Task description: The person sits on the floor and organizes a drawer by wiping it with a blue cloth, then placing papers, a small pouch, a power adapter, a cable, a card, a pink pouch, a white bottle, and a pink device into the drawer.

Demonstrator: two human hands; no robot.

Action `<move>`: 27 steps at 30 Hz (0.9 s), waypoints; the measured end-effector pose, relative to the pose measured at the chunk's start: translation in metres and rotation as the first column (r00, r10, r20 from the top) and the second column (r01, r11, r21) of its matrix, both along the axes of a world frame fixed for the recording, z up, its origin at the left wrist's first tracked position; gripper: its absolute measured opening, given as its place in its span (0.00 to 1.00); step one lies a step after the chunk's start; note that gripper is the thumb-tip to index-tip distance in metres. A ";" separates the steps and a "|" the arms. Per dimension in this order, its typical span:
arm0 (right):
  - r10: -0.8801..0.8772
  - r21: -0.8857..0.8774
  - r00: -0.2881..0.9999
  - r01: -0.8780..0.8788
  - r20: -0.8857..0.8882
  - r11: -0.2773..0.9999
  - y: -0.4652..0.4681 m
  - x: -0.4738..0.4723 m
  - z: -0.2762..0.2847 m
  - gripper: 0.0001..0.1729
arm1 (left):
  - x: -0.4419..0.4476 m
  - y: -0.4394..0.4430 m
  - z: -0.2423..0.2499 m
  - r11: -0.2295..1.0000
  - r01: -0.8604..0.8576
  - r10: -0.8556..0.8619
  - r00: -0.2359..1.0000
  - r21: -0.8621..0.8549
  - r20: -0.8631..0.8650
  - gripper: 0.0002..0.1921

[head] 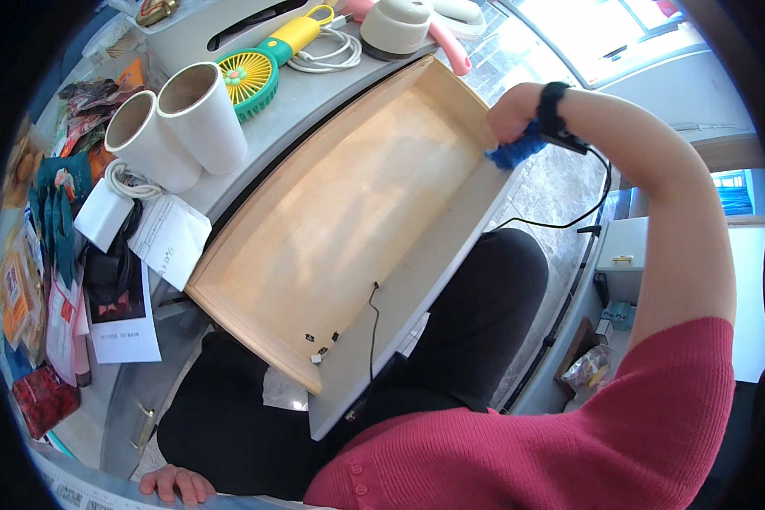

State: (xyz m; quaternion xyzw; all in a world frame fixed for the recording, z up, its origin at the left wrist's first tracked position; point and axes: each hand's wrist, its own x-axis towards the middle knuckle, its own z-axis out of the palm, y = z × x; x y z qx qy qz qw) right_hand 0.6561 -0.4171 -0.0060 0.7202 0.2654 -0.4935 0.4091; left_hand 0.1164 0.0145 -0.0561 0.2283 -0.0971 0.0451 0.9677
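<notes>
A pulled-out wooden drawer (pixel 331 204) with a pale front panel lies across the view before me. At its far right corner my right hand (pixel 513 115) grips a blue cloth (pixel 516 150) against the drawer's edge; a black band with a cable is on that wrist. A few small black pieces (pixel 335 336) and a small white piece (pixel 315 359) lie in the drawer's near corner. A thin black cable (pixel 374 319) hangs over the front panel, its end inside. My left hand (pixel 177 483) rests on a pale, printed surface at the bottom left, fingers apart, holding nothing visible.
The desktop (pixel 293 95) above the drawer holds two white paper rolls (pixel 203 118), a green and yellow handheld fan (pixel 248 76), a coiled white cable (pixel 331 54), papers (pixel 172 236) and snack packets (pixel 57 191). My knees are beneath the drawer. A white cabinet (pixel 621 245) stands at the right.
</notes>
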 end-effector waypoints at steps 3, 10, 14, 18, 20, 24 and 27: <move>0.312 0.003 0.947 -0.313 -0.078 0.950 -0.049 0.007 0.054 0.14 | -0.013 -0.001 -0.003 0.984 -0.175 0.177 0.978 0.030 -0.114 0.19; -0.042 0.133 0.826 -0.040 0.562 0.990 -0.165 -0.043 0.086 0.12 | -0.051 -0.019 -0.024 0.748 -0.459 0.611 0.759 0.480 -0.226 0.20; -0.010 0.196 0.841 -0.115 0.542 0.974 -0.124 -0.033 0.111 0.11 | -0.059 -0.030 -0.030 -0.088 -0.252 0.787 0.575 0.964 0.222 0.37; -0.058 0.550 0.837 -0.304 0.544 0.778 -0.054 -0.031 0.097 0.12 | -0.057 -0.029 -0.026 -0.035 -0.227 0.734 0.655 0.973 0.180 0.35; -0.212 0.735 0.908 -0.138 0.362 0.663 -0.022 -0.037 0.076 0.12 | -0.050 -0.027 -0.019 0.176 -0.227 0.724 0.689 0.958 0.030 0.29; 0.085 0.652 0.991 -0.132 0.104 0.747 0.027 -0.042 0.022 0.15 | -0.027 -0.027 0.001 0.876 -0.445 0.482 0.818 0.187 -0.314 0.19; 0.199 0.415 0.979 -0.160 -0.051 0.896 0.048 -0.039 -0.024 0.16 | -0.001 -0.010 0.016 0.998 0.037 -0.028 0.982 0.049 -0.184 0.17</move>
